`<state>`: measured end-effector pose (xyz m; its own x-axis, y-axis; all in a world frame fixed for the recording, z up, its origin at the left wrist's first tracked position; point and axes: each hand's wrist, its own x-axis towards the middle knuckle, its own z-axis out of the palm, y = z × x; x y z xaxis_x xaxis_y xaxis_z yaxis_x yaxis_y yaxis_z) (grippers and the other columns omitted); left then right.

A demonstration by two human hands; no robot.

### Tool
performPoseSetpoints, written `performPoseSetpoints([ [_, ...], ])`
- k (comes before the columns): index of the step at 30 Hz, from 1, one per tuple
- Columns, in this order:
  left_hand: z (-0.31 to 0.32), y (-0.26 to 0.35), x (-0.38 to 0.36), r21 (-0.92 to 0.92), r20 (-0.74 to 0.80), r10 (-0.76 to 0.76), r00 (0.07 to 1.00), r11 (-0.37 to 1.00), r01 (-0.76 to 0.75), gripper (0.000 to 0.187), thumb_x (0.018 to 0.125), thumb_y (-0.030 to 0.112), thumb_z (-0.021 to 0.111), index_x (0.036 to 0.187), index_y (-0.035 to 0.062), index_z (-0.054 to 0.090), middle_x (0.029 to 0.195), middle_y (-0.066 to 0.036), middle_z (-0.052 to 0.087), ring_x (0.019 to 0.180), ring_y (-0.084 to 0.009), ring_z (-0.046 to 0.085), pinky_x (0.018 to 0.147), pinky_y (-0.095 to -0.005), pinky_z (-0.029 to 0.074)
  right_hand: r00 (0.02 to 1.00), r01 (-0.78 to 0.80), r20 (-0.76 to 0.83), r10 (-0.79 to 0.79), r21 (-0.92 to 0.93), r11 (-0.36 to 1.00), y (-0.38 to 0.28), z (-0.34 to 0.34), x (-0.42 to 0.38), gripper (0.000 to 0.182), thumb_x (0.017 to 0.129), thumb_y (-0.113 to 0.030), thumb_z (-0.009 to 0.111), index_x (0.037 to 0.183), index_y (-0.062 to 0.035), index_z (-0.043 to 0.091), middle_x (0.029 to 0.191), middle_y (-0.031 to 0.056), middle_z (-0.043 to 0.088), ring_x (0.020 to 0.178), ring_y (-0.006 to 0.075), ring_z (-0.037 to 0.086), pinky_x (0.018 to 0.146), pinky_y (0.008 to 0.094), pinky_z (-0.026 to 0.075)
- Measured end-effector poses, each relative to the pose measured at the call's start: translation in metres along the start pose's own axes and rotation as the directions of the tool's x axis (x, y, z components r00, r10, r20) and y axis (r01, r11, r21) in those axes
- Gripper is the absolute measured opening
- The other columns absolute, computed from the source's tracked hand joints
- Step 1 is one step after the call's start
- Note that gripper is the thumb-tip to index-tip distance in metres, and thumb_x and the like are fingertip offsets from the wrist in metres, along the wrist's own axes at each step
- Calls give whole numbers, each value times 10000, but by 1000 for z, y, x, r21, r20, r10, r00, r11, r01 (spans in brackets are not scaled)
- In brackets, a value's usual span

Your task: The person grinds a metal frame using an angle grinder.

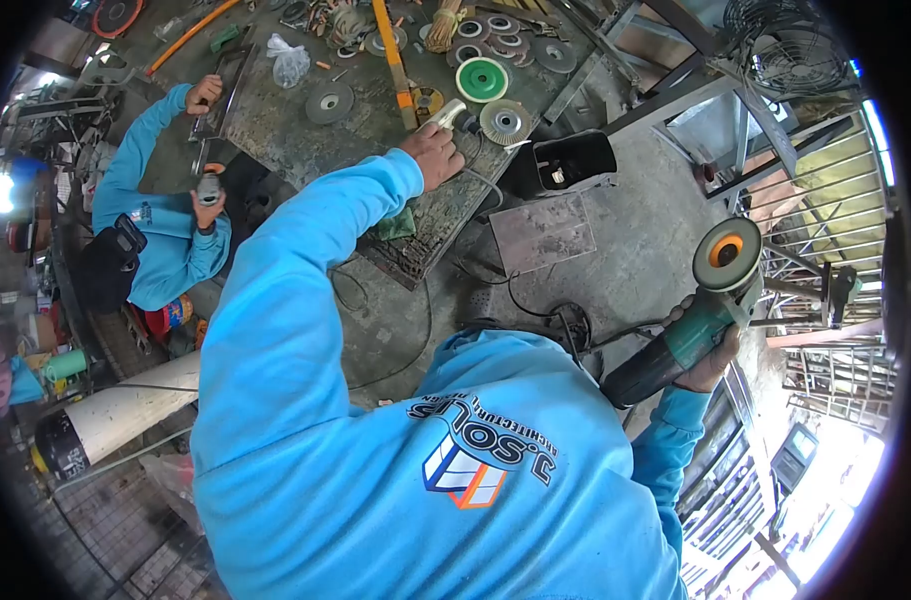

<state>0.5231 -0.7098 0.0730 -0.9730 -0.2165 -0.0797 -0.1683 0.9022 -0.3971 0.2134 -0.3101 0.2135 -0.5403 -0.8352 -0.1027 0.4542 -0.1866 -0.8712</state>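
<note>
My left hand (432, 152) reaches forward to the workbench (275, 120) and closes around a pale cylindrical object (449, 113), right beside a grey flap disc (506, 122). A green disc (482, 80) lies just beyond it. My right hand (712, 358) is off to the right, away from the bench. It grips the body of a green angle grinder (687, 340), whose disc guard with an orange centre (726, 254) points upward. The grinder's cord trails toward the floor. My blue sweatshirt fills the lower middle of the view.
Another person in a blue sweatshirt (150, 215) works at the bench's left end, holding a small grinder (208, 188) against a metal frame (220, 85). Several discs and tools litter the bench. A black box (572, 160), a steel plate (541, 230) and metal gratings (835, 210) lie around.
</note>
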Motion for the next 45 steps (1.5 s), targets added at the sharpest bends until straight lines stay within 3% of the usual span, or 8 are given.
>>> performPoseSetpoints([
  [21,-28,105,-119,-271,168,-622,765,717,642,510,904,399,693,1315,141,535,1130,-128,549,1068,-341,525,897,-509,443,995,-81,35,89,-178,981,-6,38,14,764,831,-480,768,1338,28,506,1094,188,641,898,292,684,751,401,589],
  [24,-52,102,-111,-574,81,-733,675,520,633,437,938,310,646,1320,119,555,1154,-138,589,1010,-322,583,845,-456,497,993,-103,19,114,-290,951,-12,59,25,746,803,-487,791,1274,35,543,1046,159,646,865,274,683,734,376,583],
  [26,-79,92,-91,-952,283,-760,586,-148,267,375,982,300,565,1286,81,574,1114,-129,622,944,-283,617,768,-427,521,992,-80,54,115,-443,893,-12,70,32,756,807,-512,783,1270,33,538,1047,148,647,863,256,681,729,357,583],
  [32,-147,79,-33,-193,435,-515,739,-854,-482,420,1027,334,458,1252,1,578,1117,-109,660,883,-263,657,713,-358,548,993,41,108,41,-661,749,11,116,29,934,695,-292,906,1403,-11,367,1162,142,614,1025,212,632,888,338,534],
  [34,-140,87,-19,-996,-11,-885,466,-32,-85,414,1032,326,471,1264,-6,558,1136,-124,652,932,-276,655,758,-362,543,990,106,143,13,-789,605,14,126,26,886,687,-250,886,1377,-12,385,1152,173,634,1041,250,643,905,365,524],
  [36,-137,85,-7,-711,-496,-738,458,648,275,373,1046,277,504,1298,3,525,1167,-132,624,1028,-256,626,874,-333,505,990,122,138,-10,-837,533,7,145,22,882,681,-265,888,1365,-13,394,1136,199,643,1037,272,657,905,376,524],
  [39,-191,100,6,-917,125,-877,464,-281,-284,417,1059,313,508,1290,-35,497,1198,-133,567,1084,-203,566,949,-332,465,993,119,112,-43,-870,479,8,149,21,877,679,-298,883,1349,-13,396,1130,249,655,1044,345,683,901,411,532],
  [45,-191,120,20,-944,-58,-866,498,-115,-310,443,1033,281,573,1337,-16,448,1146,-105,571,1025,-145,560,891,-295,475,993,117,102,-56,-865,488,13,140,22,875,686,-334,877,1336,-5,392,1130,263,661,1054,385,687,886,420,544],
])
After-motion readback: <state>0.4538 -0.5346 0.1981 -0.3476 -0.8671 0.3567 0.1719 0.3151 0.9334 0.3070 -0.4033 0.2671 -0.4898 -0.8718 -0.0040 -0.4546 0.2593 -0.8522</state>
